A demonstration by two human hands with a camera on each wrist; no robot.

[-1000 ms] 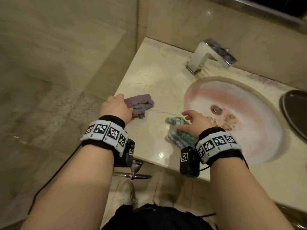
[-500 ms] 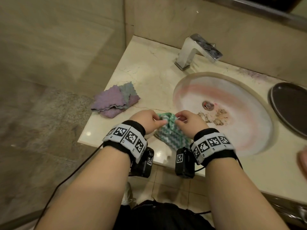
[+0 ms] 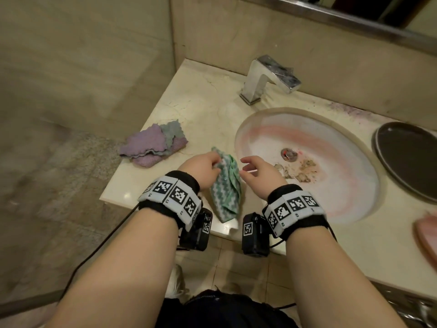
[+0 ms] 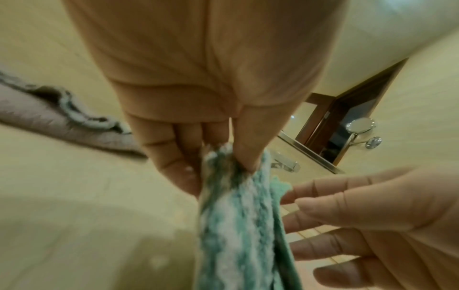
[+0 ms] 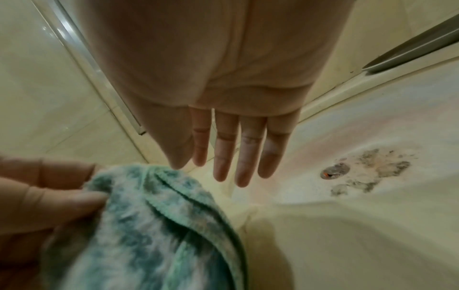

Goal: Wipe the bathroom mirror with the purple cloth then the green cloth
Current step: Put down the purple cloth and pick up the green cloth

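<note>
The green and white cloth (image 3: 226, 185) hangs above the counter's front edge, pinched at its top corner by my left hand (image 3: 203, 169). The left wrist view shows thumb and fingers of that left hand (image 4: 218, 157) clamping the green cloth (image 4: 238, 225). My right hand (image 3: 257, 174) hovers just right of the cloth with straight, spread fingers (image 5: 226, 157) that hold nothing. The green cloth (image 5: 154, 225) shows at lower left in the right wrist view. The purple cloth (image 3: 153, 145) lies crumpled on the counter to the left. Only the mirror's metal bottom frame (image 3: 354, 22) shows at the top.
A chrome faucet (image 3: 267, 76) stands behind the stained basin (image 3: 335, 185), which has debris near its drain (image 3: 289, 153). A dark round plate (image 3: 406, 157) lies at the right, a pink item (image 3: 428, 235) at the right edge. The counter edge (image 3: 165, 211) drops to the floor.
My left hand left the purple cloth and took the green one. Both hands pinched it half a second ago; now the right hand has let go and the cloth hangs lifted.
</note>
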